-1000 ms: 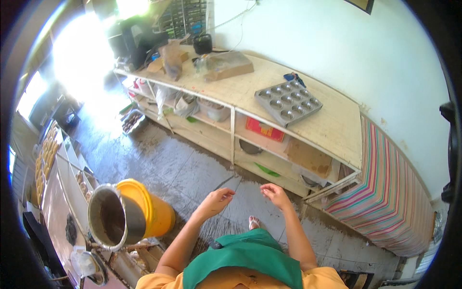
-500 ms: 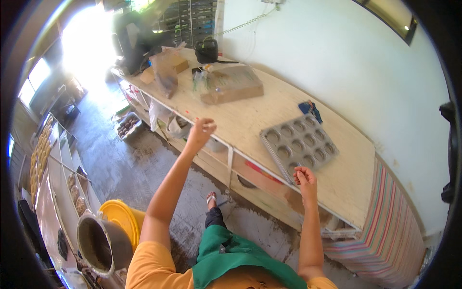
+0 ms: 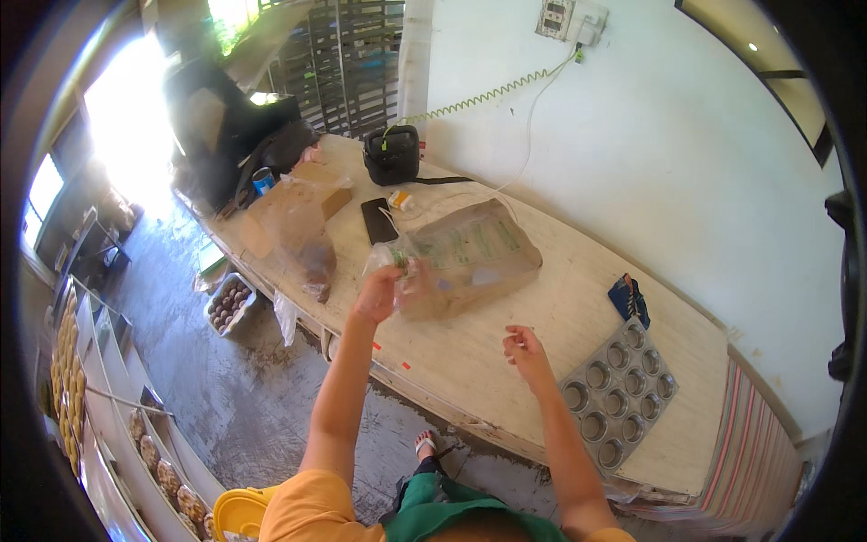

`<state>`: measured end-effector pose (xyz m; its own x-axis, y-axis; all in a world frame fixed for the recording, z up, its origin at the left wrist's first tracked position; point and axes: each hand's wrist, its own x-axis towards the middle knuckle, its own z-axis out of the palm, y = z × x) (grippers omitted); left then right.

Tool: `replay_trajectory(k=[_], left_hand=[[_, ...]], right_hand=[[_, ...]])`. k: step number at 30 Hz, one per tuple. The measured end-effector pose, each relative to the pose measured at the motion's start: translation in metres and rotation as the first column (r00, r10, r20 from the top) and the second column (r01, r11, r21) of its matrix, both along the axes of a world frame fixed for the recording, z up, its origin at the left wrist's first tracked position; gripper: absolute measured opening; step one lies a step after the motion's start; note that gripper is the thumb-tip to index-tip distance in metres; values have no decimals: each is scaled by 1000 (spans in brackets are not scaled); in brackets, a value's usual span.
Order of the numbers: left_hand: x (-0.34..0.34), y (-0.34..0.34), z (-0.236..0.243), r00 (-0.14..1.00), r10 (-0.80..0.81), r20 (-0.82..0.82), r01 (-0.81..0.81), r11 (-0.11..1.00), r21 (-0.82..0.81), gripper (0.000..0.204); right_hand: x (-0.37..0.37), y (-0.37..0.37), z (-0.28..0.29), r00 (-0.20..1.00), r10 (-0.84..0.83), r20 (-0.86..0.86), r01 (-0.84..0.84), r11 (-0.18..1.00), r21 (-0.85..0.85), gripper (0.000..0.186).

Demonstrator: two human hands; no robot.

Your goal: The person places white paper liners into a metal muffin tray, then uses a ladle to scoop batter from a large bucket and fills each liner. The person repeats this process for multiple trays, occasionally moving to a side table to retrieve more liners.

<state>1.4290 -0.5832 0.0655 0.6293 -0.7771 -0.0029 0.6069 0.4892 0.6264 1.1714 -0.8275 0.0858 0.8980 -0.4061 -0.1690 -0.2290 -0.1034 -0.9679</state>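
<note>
A large clear plastic bag [image 3: 479, 257] with green print lies on the wooden table, its loose end toward me. At that crumpled end my left hand [image 3: 377, 294] has its fingers closed on the plastic. My right hand [image 3: 528, 354] hovers over the tabletop, between the bag and the muffin pan, with nothing visible in it; its fingers are loosely bent and apart. The grey metal muffin pan [image 3: 600, 374] has several round cups and lies beside my right forearm. What the bag contains cannot be made out clearly.
Beyond the bag are a black phone [image 3: 378, 221], a black pouch [image 3: 392, 155] and a coiled green cord [image 3: 488, 93]. Another plastic bag [image 3: 312, 239] lies left. A dark blue cloth item [image 3: 628, 300] touches the pan's far side. A tub of round brown things [image 3: 232, 305] stands on the floor.
I have moved closer to the table's far left part. My left hand has reached from the table's front edge to the plastic bag and gripped it. My right hand has left the muffin pan's edge.
</note>
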Motion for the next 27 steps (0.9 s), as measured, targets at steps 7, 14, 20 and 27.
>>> replay_trajectory(k=[7,14,20,27], left_hand=[[43,-56,-50,129,-437,890,-488,753,441,39],[40,-108,-70,422,-357,834,-302,812,500,40],[46,-114,-75,547,-321,773,-242,824,513,40],[24,-132,-81,542,-362,758,-190,826,531,40]], right_hand=[[83,-23,-21,944,-289,-159,321,917,236,63],[124,-30,-73,907,-409,-98,418,904,92,81],[128,-41,-113,912,-410,-16,406,907,-115,89],[127,-39,-96,909,-417,16,415,908,64,85]])
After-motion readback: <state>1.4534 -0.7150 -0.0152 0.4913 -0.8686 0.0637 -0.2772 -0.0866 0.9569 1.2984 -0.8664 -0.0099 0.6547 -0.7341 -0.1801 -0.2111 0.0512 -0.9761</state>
